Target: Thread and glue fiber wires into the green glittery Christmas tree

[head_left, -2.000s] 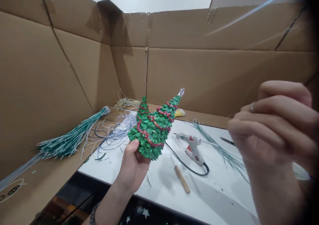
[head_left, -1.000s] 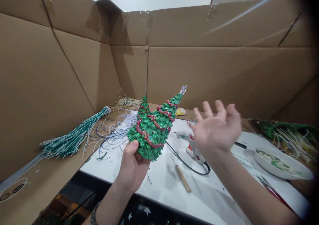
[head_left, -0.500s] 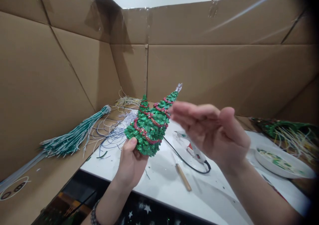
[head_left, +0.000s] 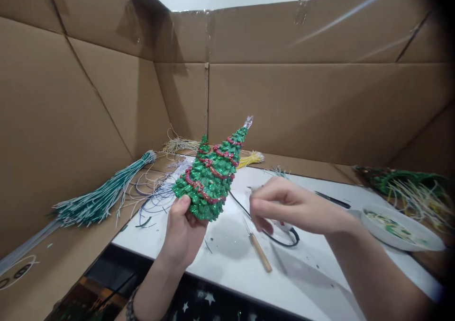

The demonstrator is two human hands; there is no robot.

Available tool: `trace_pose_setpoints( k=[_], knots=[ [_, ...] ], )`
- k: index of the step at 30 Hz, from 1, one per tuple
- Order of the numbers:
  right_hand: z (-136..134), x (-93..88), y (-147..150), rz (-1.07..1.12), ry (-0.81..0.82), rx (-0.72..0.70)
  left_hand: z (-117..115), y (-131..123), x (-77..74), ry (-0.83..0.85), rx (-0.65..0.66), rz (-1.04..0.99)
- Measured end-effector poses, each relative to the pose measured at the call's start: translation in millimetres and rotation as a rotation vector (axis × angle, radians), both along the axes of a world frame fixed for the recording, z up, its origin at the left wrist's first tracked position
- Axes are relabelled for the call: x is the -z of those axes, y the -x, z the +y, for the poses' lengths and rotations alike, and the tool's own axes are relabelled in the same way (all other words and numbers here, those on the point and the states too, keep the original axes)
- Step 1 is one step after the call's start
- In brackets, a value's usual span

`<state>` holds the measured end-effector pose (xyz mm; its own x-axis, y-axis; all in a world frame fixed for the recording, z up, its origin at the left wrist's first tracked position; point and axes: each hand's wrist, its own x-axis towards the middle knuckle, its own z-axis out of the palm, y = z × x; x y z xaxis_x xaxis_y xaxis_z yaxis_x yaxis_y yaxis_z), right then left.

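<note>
My left hand (head_left: 183, 236) grips a green glitter tree (head_left: 209, 179) by its base and holds it tilted to the right above the white table (head_left: 320, 283). The tree has red garlands and a clear tip. My right hand (head_left: 284, 207) hovers just right of the tree, low over the table, fingers curled together in a pinch. It covers most of the glue gun, whose black cord (head_left: 284, 243) loops out below. Whether the pinched fingers hold anything is hidden.
A wooden-handled awl (head_left: 259, 257) lies in front of my right hand. At the right stands a white plate (head_left: 398, 228) with green bits. Green wire bundles (head_left: 103, 195) lie left, yellow wires (head_left: 249, 159) behind. A second small tree (head_left: 204, 146) stands behind. Cardboard walls (head_left: 302, 108) enclose the table.
My right hand came down from near my face, spread open, then dropped toward the table and closed into a pinch over the glue gun. The tree shifted slightly left.
</note>
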<state>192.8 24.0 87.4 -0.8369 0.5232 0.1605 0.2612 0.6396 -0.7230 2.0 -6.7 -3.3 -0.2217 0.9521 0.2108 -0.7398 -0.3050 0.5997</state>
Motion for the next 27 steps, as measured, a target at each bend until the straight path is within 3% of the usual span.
trace_pose_setpoints(
  k=[2,5,7,12,14,18,20,22,27],
  knots=[
    [2.0,2.2,0.9,0.351,0.108,-0.161,0.2,0.0,0.5,0.004,0.002,-0.003],
    [3.5,8.3,7.5,0.673,-0.076,-0.055,-0.4,-0.2,1.5,0.014,0.017,0.003],
    [3.2,10.8,11.1,0.627,-0.367,0.111,-1.1,-0.5,1.9,0.019,0.024,0.008],
    [4.7,13.6,13.5,0.182,-1.284,0.434,-2.0,-1.2,1.2,0.018,0.017,0.008],
    [5.8,15.3,14.4,0.082,-1.485,0.490,-1.9,-0.7,0.6,0.016,0.009,0.008],
    [2.7,16.1,17.1,-0.009,-1.678,0.555,-1.2,0.7,-0.4,0.004,0.009,0.001],
    [-1.5,14.5,18.2,-0.016,-1.643,0.574,-0.8,1.0,-0.8,0.003,0.013,-0.002],
    [-6.2,12.4,19.3,0.042,-1.403,0.525,-0.6,0.9,-0.9,0.004,0.018,-0.006],
    [-12.2,13.0,23.5,0.409,-0.173,0.101,-2.2,-0.3,-0.6,0.028,0.037,-0.012]
  ],
)
